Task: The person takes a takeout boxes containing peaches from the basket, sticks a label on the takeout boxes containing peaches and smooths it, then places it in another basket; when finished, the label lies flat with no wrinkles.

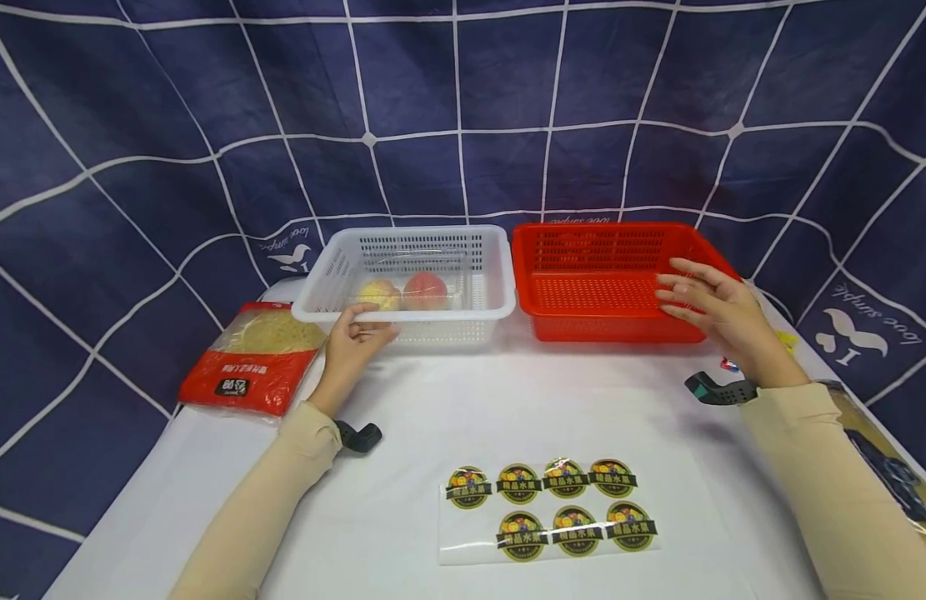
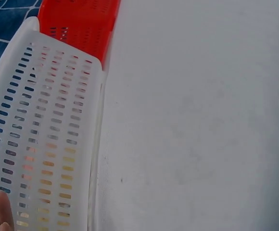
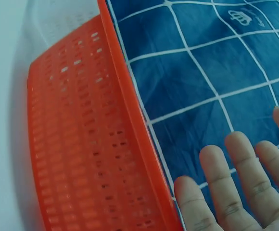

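Under the left hand [image 1: 355, 340] is the front rim of a white plastic basket [image 1: 312, 310]; its fingers bend at the rim, one over the top and others in front of the wall. Two of its fingertips [image 2: 3, 208] overlap the basket's slotted wall in the left wrist view. Inside lie a yellowish round fruit [image 1: 380, 294], a red round fruit [image 1: 425, 291] and a clear plastic box [image 1: 451, 265]. The right hand [image 1: 713, 307], its fingers spread and holding nothing, overlaps the front right corner of a red plastic basket [image 1: 620, 329] in the head view.
A red and clear bag [image 1: 256, 358] lies left of the white basket. Near the front is a sheet of round fruit stickers [image 1: 470, 537]. A small yellow packet [image 1: 788, 340] shows beyond the right wrist. Dark blue checked cloth [image 1: 508, 92] hangs behind the white tabletop [image 1: 402, 500].
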Demonstrator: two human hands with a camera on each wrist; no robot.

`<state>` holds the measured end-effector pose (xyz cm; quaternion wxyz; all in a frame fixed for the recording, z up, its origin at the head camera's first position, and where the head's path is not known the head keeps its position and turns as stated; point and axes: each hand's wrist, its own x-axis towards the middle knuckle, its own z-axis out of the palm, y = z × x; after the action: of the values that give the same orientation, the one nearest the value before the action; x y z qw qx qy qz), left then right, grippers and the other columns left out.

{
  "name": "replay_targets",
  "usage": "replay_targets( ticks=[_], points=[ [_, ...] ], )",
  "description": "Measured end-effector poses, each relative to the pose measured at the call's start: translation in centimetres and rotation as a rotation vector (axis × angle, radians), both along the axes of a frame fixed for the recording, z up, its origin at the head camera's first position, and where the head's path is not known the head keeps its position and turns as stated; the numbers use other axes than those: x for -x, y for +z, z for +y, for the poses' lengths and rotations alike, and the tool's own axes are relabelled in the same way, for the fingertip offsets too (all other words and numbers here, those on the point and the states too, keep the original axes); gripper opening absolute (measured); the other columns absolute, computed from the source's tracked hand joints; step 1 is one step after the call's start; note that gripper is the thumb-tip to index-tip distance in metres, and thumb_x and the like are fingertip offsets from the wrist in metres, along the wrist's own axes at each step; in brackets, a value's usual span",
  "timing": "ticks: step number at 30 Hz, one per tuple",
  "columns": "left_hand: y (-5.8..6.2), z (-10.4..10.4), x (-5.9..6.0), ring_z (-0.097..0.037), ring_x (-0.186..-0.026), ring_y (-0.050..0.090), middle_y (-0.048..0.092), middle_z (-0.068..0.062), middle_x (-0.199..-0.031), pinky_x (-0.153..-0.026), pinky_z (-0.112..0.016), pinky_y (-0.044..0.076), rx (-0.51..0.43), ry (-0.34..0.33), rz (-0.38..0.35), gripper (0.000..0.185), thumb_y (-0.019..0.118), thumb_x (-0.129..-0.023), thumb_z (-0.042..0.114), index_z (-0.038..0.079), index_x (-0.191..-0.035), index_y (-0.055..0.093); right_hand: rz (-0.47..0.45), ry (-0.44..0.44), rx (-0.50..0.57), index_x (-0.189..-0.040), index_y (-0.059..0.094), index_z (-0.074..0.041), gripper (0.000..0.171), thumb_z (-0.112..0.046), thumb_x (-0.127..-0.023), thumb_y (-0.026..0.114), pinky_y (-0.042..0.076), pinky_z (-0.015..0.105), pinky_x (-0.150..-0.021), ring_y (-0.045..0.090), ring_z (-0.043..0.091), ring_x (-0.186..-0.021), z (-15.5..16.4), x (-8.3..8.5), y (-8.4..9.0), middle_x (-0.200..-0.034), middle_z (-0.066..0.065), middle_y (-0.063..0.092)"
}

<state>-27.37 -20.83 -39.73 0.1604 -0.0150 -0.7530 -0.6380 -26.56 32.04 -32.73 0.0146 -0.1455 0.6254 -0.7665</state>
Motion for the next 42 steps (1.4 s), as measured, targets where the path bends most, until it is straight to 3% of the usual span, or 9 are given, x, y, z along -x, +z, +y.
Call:
replay_targets(
  ticks=[4,7,11,18,23,30,42],
  points=[
    [-0.5,0.2,0.8,0.001,-0.073,0.068,0.073,0.016,-0.083,-0.071,-0.015,0.057,-0.026,0.045,0.055,0.044,0.087,-0.089,0.000,-0.008,-0.127,0.064,-0.021,0.026,0.023,-0.138,0.069,-0.019,0.034,-0.002,-0.111,0.058,0.062,0.026,-0.093,0.077,0.017,-0.107,-1.2,0.7,-0.1,-0.127,0.001,0.076],
    [-0.7,0.1,1.2,0.000,-0.072,0.067,0.072,0.016,-0.080,-0.068,-0.016,0.057,-0.029,0.060,0.091,0.042,0.088,-0.088,-0.001,-0.010,-0.123,0.066,-0.019,0.029,0.005,-0.134,0.072,-0.020,0.032,-0.003,-0.110,0.059,0.062,0.027,-0.093,0.077,0.016,-0.106,-2.0,1.1,-0.1,-0.126,0.001,0.077],
    [-0.8,-0.1,1.3,-0.001,-0.070,0.068,0.071,0.015,-0.078,-0.067,-0.020,0.059,-0.039,0.046,0.101,0.042,0.088,-0.088,-0.001,-0.011,-0.122,0.066,-0.029,0.043,-0.039,-0.133,0.073,-0.020,0.031,-0.004,-0.110,0.060,0.062,0.028,-0.093,0.076,0.017,-0.108,-3.0,1.7,0.3,-0.126,0.000,0.076],
    [-0.9,-0.2,1.4,-0.001,-0.067,0.067,0.071,0.016,-0.076,-0.065,-0.022,0.060,-0.033,0.014,0.109,0.041,0.087,-0.089,-0.001,-0.010,-0.121,0.063,-0.098,0.141,-0.166,-0.133,0.072,-0.020,0.031,-0.004,-0.109,0.062,0.063,0.031,-0.094,0.073,0.018,-0.115,-4.4,2.8,1.5,-0.130,0.001,0.074],
    [-0.9,-0.2,1.4,-0.003,-0.065,0.069,0.073,0.018,-0.075,-0.062,-0.022,0.059,-0.040,-0.009,0.112,0.042,0.086,-0.090,-0.002,-0.011,-0.123,0.061,-0.103,0.189,-0.259,-0.145,0.063,-0.013,0.037,-0.005,-0.108,0.064,0.062,0.031,-0.096,0.074,0.020,-0.114,-5.8,3.7,2.0,-0.134,0.004,0.072],
    [-1.1,-0.4,1.5,-0.005,-0.065,0.070,0.074,0.019,-0.076,-0.064,-0.022,0.061,-0.065,-0.024,0.110,0.041,0.083,-0.092,-0.005,-0.012,-0.124,0.059,-0.102,0.248,-0.237,-0.161,0.041,0.005,0.057,-0.003,-0.109,0.063,0.061,0.033,-0.098,0.075,0.018,-0.113,-9.0,5.5,1.5,-0.131,0.000,0.073],
    [-1.1,-0.4,1.5,-0.006,-0.065,0.070,0.073,0.016,-0.077,-0.063,-0.020,0.059,-0.048,-0.036,0.123,0.038,0.082,-0.093,-0.004,-0.009,-0.122,0.059,-0.096,0.272,-0.256,-0.159,0.048,0.000,0.052,-0.009,-0.109,0.061,0.061,0.036,-0.101,0.071,0.030,-0.122,-13.4,8.0,1.8,-0.153,0.024,0.056]
  ],
)
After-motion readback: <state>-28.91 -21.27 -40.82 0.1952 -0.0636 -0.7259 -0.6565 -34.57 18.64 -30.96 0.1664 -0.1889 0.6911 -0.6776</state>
